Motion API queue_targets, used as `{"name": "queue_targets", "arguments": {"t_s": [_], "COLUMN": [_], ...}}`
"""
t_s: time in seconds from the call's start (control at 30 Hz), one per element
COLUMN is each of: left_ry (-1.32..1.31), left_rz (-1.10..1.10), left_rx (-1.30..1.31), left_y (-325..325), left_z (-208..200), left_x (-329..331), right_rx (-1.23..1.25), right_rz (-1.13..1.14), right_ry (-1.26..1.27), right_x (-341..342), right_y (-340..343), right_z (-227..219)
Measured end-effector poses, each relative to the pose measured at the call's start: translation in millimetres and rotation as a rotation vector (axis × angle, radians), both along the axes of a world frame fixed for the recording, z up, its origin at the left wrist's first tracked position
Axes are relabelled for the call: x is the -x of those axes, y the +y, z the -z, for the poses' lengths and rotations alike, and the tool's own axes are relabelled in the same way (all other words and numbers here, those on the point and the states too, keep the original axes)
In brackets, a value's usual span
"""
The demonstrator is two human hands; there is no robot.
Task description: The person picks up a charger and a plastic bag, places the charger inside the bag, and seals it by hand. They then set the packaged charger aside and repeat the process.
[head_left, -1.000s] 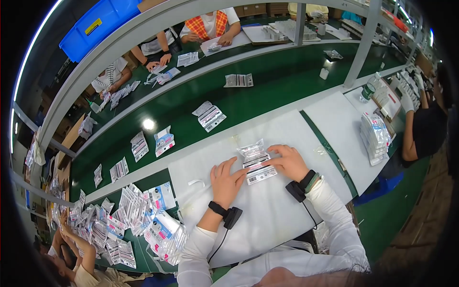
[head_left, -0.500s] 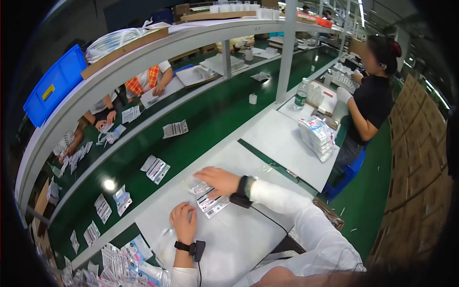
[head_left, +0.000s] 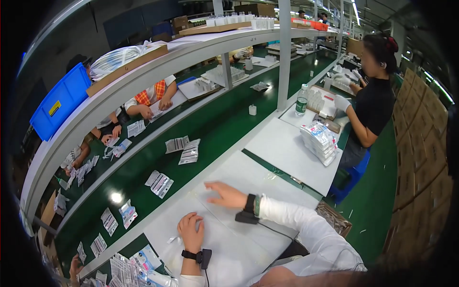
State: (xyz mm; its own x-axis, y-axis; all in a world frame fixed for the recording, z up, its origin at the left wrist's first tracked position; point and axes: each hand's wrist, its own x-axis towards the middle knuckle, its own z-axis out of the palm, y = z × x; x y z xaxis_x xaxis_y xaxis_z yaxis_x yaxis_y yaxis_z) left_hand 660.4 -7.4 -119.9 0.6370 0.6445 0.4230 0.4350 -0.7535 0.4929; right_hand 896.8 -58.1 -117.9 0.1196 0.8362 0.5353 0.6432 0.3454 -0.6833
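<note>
Half a second ago a silver packet lay on the white board [head_left: 224,246] beneath the right hand [head_left: 227,195]; now a silver packet [head_left: 190,152] rests on the green belt [head_left: 220,128] beyond the board's far edge, just beside a second silver packet [head_left: 177,144] that already lay there, though whether the two touch I cannot tell. The right hand is over the far part of the board, holding nothing, its fingers stretched toward the left with a gap between thumb and forefinger. The left hand [head_left: 191,233] is over the nearer, left part of the board, its fingers close together and slightly bent, with nothing visible in them. A co-worker's hand [head_left: 75,266] has also come into view at the near left. As for markings, both packets on the belt carry dark bands and fine print too small to read. The heap of packets [head_left: 125,271] at the near left shows blue and pink printing, as does the stack of packages [head_left: 319,142] on the right. A bottle [head_left: 301,100] farther off on the right wears a green label, and the blue bin [head_left: 60,100] at the far left bears a yellow sticker.
</note>
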Motion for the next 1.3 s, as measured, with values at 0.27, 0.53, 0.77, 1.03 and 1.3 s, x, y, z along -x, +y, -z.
{"name": "queue_targets", "arguments": {"t_s": [0.27,0.53,0.77,1.03,1.3], "left_ry": [-0.004,0.185,0.304,0.520,0.390], "left_rz": [0.013,-0.314,-0.393,-0.658,-0.874], "left_rx": [0.058,-0.234,-0.273,-0.337,-0.126], "left_y": [1,33,29,-33,-75], "left_z": [-63,-2,91,108,-69], "left_x": [41,266,339,409,222], "right_rx": [0.203,0.269,0.223,0.122,0.030], "right_rz": [-0.153,-0.189,-0.157,-0.230,-0.094], "right_ry": [0.059,0.116,0.118,0.037,0.092], "right_x": [-5,-2,-6,13,-10], "right_y": [-14,-21,-23,-10,-25], "right_z": [30,12,12,13,25]}}
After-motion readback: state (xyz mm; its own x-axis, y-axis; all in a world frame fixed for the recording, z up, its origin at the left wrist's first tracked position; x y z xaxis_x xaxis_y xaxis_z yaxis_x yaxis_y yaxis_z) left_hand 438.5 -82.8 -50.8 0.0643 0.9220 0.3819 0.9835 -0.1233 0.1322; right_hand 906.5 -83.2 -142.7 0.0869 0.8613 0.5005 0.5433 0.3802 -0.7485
